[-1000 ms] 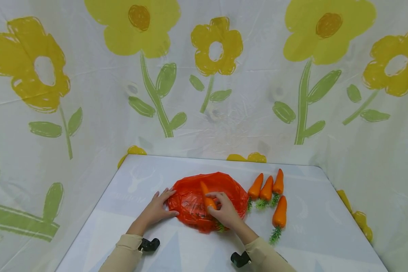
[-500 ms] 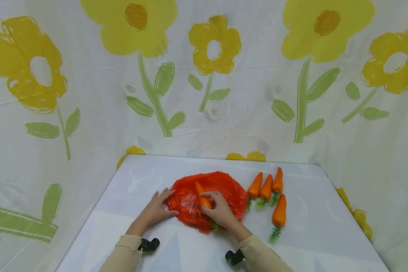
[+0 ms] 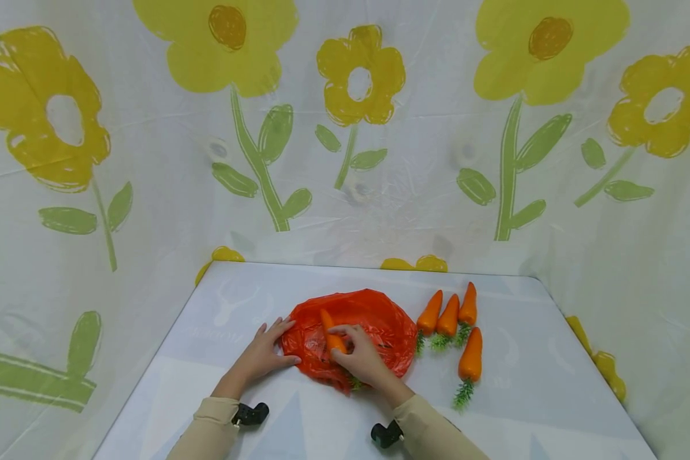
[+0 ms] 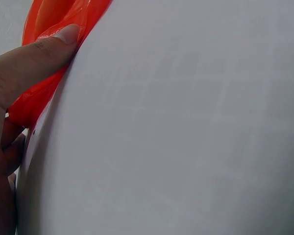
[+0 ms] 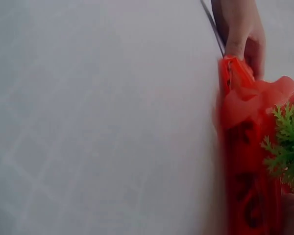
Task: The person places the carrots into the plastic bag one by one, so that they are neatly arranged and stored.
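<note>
Right hand [image 3: 361, 360], fingers curled, pinching a carrot [image 3: 335, 342] | glossy orange, green-tufted, tip toward eleven, over the crinkled red bag [image 3: 376, 308] | left hand [image 3: 264, 351] spread, touching bag's nine-o'clock edge

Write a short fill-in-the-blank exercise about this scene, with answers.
The right hand holds a glossy ____ tapered carrot.
The left hand touches a crinkled ____ plastic bag.
Right of the bag lie ____ more carrots.
The pale wrinkled backdrop shows large printed yellow ____.

Missing words: orange; red; four; flowers.
</note>
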The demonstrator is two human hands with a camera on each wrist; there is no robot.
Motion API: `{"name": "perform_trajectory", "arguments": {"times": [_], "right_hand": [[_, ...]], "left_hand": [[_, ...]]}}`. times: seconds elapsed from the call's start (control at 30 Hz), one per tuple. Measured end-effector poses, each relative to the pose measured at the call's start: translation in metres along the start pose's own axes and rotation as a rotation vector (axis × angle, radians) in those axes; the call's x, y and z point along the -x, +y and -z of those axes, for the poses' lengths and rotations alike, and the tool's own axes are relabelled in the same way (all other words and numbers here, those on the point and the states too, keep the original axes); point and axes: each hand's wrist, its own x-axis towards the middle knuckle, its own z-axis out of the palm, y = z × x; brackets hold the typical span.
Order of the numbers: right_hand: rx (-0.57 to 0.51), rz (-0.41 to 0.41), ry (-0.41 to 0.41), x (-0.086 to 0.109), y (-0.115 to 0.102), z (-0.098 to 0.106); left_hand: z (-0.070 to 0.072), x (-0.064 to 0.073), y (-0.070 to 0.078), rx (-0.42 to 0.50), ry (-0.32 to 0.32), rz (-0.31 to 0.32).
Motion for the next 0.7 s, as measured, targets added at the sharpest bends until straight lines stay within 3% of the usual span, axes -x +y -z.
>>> {"name": "perform_trajectory", "arguments": {"times": [0.7], "right_hand": [[0.038,-0.044,-0.011,-0.016,-0.003,-0.016]], "left_hand": [[0.000,0.001,0.000,0.017,0.003,0.001]]}}
